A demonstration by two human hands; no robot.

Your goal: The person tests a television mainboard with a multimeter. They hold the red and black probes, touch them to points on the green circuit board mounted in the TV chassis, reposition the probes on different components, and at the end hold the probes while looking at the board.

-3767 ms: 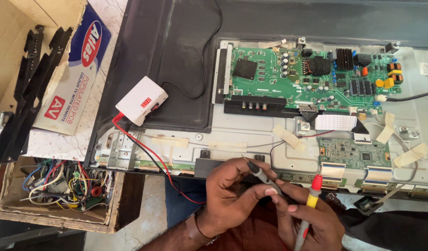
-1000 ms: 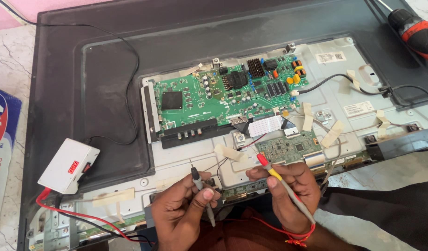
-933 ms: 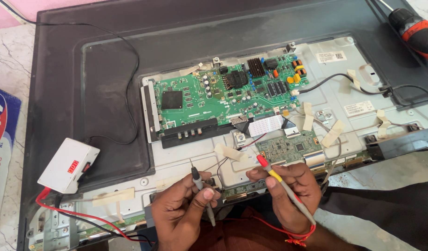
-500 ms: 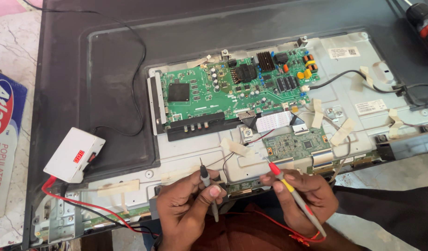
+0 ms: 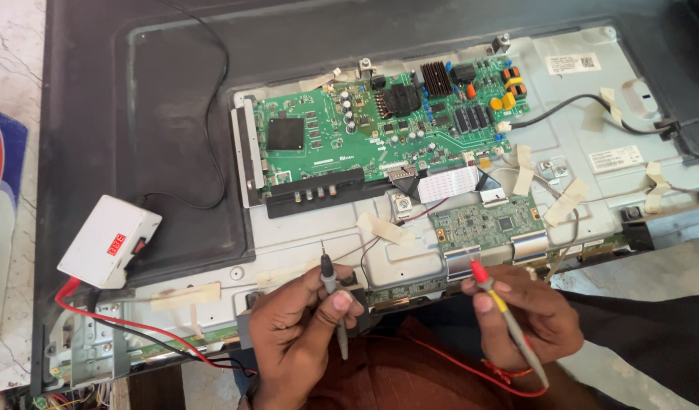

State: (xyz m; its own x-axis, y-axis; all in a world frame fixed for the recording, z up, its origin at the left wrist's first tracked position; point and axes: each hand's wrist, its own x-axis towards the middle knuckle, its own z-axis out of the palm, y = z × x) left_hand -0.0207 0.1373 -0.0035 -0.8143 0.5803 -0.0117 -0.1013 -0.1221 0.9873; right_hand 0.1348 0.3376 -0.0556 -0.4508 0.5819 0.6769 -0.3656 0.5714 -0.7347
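Observation:
My left hand (image 5: 300, 326) pinches a black test probe (image 5: 330, 288) with its metal tip pointing up over the grey metal chassis (image 5: 304, 235). A red and yellow test probe (image 5: 495, 300) is held in my right hand (image 5: 528, 315), its red tip just below the small green board (image 5: 486, 222). Both hands rest at the lower edge of an opened television back. The large green main board (image 5: 387, 129) lies above them. Red and black leads (image 5: 129, 326) run left to a white tester box (image 5: 109, 241) with a red digit display.
Flat ribbon cable (image 5: 447, 184) joins the two boards. Strips of tape (image 5: 566, 201) hold wires on the chassis. A black cable (image 5: 585, 102) runs to the right. The dark plastic back cover (image 5: 137, 114) fills the left and top. A printed carton (image 5: 0, 228) lies at far left.
The view has shifted so the boards sit higher and further right. My two hands have drawn a little apart, each still holding its probe near the lower chassis edge.

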